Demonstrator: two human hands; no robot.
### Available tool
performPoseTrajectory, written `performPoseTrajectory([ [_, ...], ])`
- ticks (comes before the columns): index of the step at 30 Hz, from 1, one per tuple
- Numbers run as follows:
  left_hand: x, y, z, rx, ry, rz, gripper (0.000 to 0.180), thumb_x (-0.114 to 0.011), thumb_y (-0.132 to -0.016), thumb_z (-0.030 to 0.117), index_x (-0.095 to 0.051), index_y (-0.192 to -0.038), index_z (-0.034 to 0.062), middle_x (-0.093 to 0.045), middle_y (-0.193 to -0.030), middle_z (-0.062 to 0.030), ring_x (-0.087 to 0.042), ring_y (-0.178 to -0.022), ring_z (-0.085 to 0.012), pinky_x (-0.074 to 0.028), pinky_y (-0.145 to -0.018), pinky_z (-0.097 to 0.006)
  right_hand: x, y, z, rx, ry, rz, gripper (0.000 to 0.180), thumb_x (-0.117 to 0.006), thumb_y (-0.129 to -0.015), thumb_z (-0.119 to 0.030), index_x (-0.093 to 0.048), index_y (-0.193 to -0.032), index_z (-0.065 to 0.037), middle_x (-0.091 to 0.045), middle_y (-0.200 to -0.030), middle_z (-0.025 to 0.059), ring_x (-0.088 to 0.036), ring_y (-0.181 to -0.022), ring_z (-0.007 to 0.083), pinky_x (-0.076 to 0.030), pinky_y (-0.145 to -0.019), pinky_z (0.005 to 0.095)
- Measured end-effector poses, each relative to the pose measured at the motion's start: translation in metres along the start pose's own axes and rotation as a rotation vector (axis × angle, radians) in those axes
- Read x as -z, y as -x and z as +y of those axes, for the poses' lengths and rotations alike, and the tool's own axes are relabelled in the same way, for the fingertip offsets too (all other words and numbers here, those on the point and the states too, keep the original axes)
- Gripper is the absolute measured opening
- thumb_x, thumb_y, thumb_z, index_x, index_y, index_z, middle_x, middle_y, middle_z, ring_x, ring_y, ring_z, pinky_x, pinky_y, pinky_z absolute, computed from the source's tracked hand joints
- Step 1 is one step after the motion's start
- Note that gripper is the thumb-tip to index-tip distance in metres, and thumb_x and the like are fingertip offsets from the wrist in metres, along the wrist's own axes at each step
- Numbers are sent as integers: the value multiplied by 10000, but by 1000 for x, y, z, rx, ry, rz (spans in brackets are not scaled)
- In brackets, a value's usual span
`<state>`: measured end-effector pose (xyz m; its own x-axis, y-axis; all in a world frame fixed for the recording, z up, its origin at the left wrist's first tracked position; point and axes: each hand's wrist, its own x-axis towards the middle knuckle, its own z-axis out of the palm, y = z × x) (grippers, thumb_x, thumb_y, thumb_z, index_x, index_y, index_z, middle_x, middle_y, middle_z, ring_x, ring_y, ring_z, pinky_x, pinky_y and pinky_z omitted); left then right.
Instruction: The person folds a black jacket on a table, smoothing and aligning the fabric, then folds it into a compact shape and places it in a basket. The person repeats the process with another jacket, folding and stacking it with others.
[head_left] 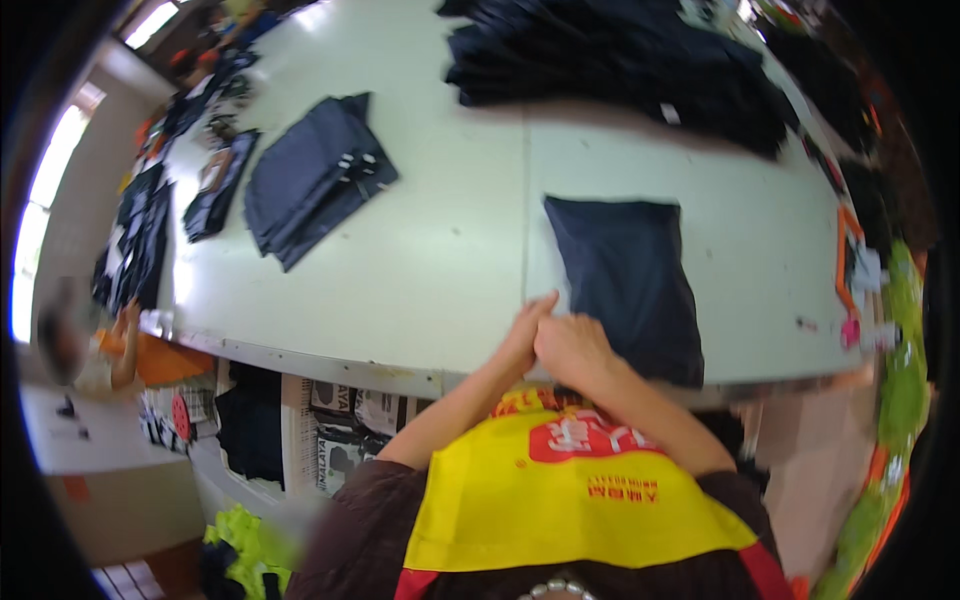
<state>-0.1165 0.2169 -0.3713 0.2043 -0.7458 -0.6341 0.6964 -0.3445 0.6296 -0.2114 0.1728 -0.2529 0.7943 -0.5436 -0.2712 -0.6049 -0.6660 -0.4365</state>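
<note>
At the near edge of the table, my left hand (526, 332) and my right hand (573, 346) meet knuckle to knuckle, both with curled fingers. Whatever may be pinched between them is hidden. Just beyond and to the right of my right hand lies a folded dark navy garment (630, 275), flat and roughly rectangular, its near end at the table edge. My right wrist is close beside its lower left side. Farther left, a fanned stack of folded navy garments (315, 180) with small white tags rests apart from my hands.
The long pale table (440, 230) carries a large heap of dark garments (620, 60) at the far right. More folded dark clothes (145, 230) line its left side, near another person's arm (128, 350). An orange frame-like object (846, 260) lies along the right edge. Packed bags (345, 440) fill a shelf below.
</note>
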Motion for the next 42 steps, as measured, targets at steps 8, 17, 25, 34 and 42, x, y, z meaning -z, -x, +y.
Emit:
performPoseTrajectory([
  [8,-39,13,17,65,-514,-91,880,-703,-742,478,-317,-1346,-33,-474,-1238,-209,-481,-1154,-280,-469,-844,-415,31,85,149,-330,-275,308,279,-512,-855,-262,-601,-779,-9,-613,-756,203,-595,-727,381,-464,-642,438],
  [17,-41,8,-5,-73,-640,-146,859,-750,-712,420,-336,-1312,-36,-536,-1157,-185,-567,-1005,-255,-492,-777,-354,8,69,93,-318,-70,261,364,-649,-797,-344,-589,-811,15,-636,-789,198,-629,-733,353,-505,-674,417],
  [25,-52,20,-18,-231,-734,-69,693,-762,-671,187,-425,-1235,-34,-599,-1048,-162,-604,-908,-237,-489,-770,-335,-9,69,112,-287,-189,351,205,-605,-787,-206,-604,-792,-2,-627,-747,192,-625,-733,354,-498,-670,425],
  [34,-41,28,-32,3,-198,-461,502,-627,-737,86,-473,-1209,10,-586,-1071,-132,-575,-979,-219,-477,-820,-349,-12,79,73,-172,-197,347,132,-556,-780,-170,-583,-742,-46,-618,-691,172,-608,-684,365,-473,-608,457],
  [42,-49,18,-15,20,-430,-121,707,-678,-810,352,-340,-1348,44,-528,-1165,-157,-532,-1029,-234,-439,-894,-376,-35,80,59,-16,-347,298,181,-537,-845,-234,-570,-776,-70,-629,-762,139,-609,-717,345,-472,-631,456],
])
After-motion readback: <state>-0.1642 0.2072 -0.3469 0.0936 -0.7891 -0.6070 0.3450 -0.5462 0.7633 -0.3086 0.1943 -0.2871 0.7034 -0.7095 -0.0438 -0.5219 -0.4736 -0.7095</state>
